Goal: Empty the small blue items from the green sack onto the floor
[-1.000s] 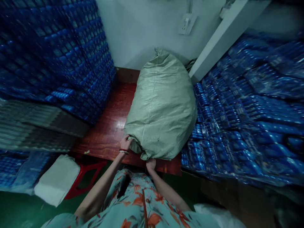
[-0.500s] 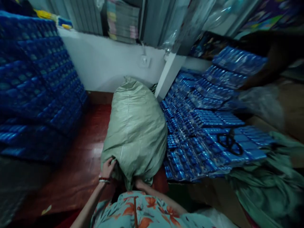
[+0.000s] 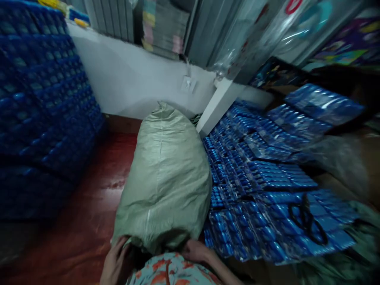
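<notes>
You had a tall stack of blue packs [image 3: 38,118] on your left side, rising like a wall beside the red-brown surface [image 3: 89,221]. On your right side, many flat blue packets [image 3: 261,186] lay spread in overlapping rows, and black scissors [image 3: 307,221] rested on top of the near ones. Between these two, a big pale green woven sack [image 3: 164,178] lay on the surface, full and rounded. Its far tied end pointed at the white wall [image 3: 127,87], and its near end was close to your body. The right flank of the sack touched the blue packets.

Your left hand [image 3: 114,261] was at the near left corner of the sack, with the fingers curled on the fabric there. Your right hand [image 3: 194,251] was pressed against the near right bottom edge. I could not tell whether that hand was closed on the cloth or only resting.
</notes>
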A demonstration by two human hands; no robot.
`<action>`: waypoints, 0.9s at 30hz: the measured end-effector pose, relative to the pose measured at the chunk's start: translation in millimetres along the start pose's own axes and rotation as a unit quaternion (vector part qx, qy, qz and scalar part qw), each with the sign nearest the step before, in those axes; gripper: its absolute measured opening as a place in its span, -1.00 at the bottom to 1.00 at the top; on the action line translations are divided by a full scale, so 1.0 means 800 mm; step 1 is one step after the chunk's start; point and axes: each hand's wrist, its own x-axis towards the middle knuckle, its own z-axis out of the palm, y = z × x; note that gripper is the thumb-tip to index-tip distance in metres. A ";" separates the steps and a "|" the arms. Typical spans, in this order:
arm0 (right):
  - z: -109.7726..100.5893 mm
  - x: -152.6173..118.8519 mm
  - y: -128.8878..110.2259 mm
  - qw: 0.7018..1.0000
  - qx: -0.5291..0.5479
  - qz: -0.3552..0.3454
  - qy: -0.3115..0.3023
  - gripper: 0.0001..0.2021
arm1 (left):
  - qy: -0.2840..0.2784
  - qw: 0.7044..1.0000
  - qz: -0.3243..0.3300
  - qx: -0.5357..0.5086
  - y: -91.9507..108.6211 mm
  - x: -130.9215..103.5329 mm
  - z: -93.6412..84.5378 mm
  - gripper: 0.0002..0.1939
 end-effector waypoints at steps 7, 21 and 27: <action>-0.009 0.001 -0.075 0.938 0.000 -0.346 0.004 -0.14 | 0.104 0.982 -0.075 -0.142 0.081 0.009 -0.027 -0.56; -0.027 0.150 -0.212 0.942 0.164 -0.289 -0.048 -0.80 | 0.294 0.934 -0.040 -0.198 0.090 0.131 -0.020 -0.69; -0.033 0.167 -0.246 0.933 0.211 -0.287 -0.036 -0.83 | 0.351 0.927 -0.019 -0.133 0.078 0.123 -0.020 -0.77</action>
